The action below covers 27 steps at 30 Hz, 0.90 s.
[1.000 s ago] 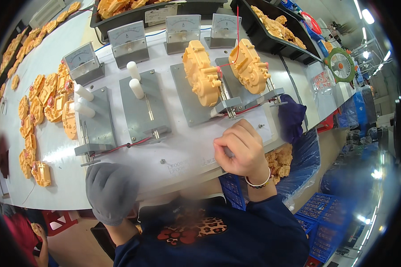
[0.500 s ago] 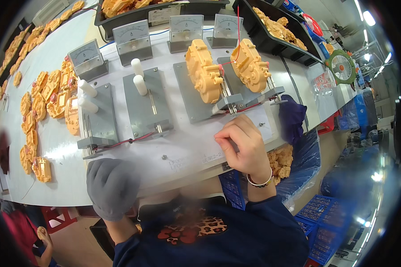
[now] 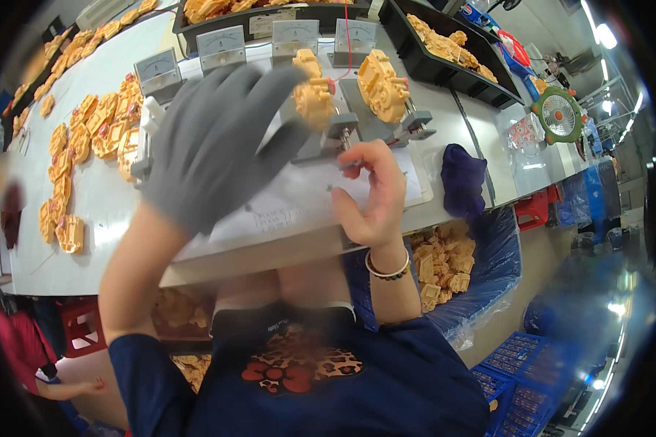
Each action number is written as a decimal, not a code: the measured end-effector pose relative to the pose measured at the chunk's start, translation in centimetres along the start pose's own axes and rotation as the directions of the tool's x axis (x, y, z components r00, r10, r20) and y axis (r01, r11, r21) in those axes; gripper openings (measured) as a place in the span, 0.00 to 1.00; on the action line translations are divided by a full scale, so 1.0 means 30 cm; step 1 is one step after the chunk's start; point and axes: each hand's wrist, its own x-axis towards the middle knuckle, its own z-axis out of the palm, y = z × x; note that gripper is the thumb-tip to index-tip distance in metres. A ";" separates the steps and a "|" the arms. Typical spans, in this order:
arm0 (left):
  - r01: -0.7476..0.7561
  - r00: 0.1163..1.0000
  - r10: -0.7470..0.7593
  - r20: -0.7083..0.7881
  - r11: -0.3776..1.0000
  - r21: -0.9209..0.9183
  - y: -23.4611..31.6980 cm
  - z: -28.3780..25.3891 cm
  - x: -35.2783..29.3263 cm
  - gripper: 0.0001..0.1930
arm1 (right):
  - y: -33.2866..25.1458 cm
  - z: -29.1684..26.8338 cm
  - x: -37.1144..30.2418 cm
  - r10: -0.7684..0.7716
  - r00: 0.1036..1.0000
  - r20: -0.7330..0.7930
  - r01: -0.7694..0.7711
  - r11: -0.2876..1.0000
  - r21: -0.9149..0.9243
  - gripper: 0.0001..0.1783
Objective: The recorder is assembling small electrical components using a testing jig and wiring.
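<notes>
My left hand (image 3: 211, 146), in a grey glove, reaches across the table with fingers spread. It holds nothing I can see, is blurred by motion, and covers much of the middle fixtures. Its fingertips come next to an orange-yellow plastic housing (image 3: 313, 102) standing on a fixture; whether they touch it I cannot tell. My bare right hand (image 3: 377, 197) is just in front of that fixture's metal clamp (image 3: 345, 130). Its fingers are curled, the thumb stands apart, and nothing shows between them. A second yellow housing (image 3: 381, 86) stands on the fixture to the right, with a red wire (image 3: 349, 36) beside the pair.
Several analog meters (image 3: 295, 38) line the back. Black bins (image 3: 452, 54) of yellow housings stand behind. Loose housings (image 3: 69, 164) lie at left. A purple cloth (image 3: 463, 180) lies at right, near a green fan (image 3: 559, 115). Below the edge is a lined bin (image 3: 499, 255) of parts.
My left hand has swung up and forward from the table's front edge to the housings, its fingers opening. My right hand has shifted left and up, its thumb parting from the fingers.
</notes>
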 end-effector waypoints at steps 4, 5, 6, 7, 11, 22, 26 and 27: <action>0.038 0.782 -0.127 0.611 0.987 0.157 0.029 0.102 0.181 0.28 | -0.013 0.019 0.018 -0.058 0.998 0.009 0.058 0.998 -0.011 0.23; 0.061 0.774 -0.155 0.614 0.983 0.171 0.014 0.122 0.226 0.28 | -0.007 0.028 0.023 -0.087 0.996 -0.003 0.087 0.996 -0.003 0.23; 0.127 0.752 -0.223 0.621 0.973 0.195 -0.024 0.147 0.260 0.30 | 0.001 0.033 0.022 -0.081 0.997 0.017 0.081 0.996 0.023 0.23; 0.186 0.723 -0.285 0.629 0.958 0.220 -0.043 0.151 0.259 0.32 | 0.008 0.021 0.019 -0.078 0.997 0.006 0.078 0.997 -0.005 0.23; 0.681 0.694 -0.470 0.546 0.674 -0.286 -0.514 -0.044 -0.184 0.25 | 0.035 -0.002 -0.001 -0.085 0.996 -0.017 0.086 0.995 0.041 0.25; 0.768 -0.639 -0.635 0.433 -0.497 0.405 0.424 -0.327 -1.935 0.28 | 0.023 -0.144 -0.140 -0.171 0.951 -0.259 0.113 0.968 -0.224 0.26; 0.858 -0.484 -0.836 0.257 -0.396 0.327 0.270 -0.283 -2.001 0.24 | 0.040 -0.192 -0.129 -0.157 0.957 -0.244 0.098 0.966 -0.239 0.22; 0.986 -0.075 -0.996 -0.054 -0.082 0.143 0.172 -0.301 -1.947 0.16 | 0.044 -0.215 -0.119 -0.115 0.972 -0.206 0.021 0.913 -0.408 0.20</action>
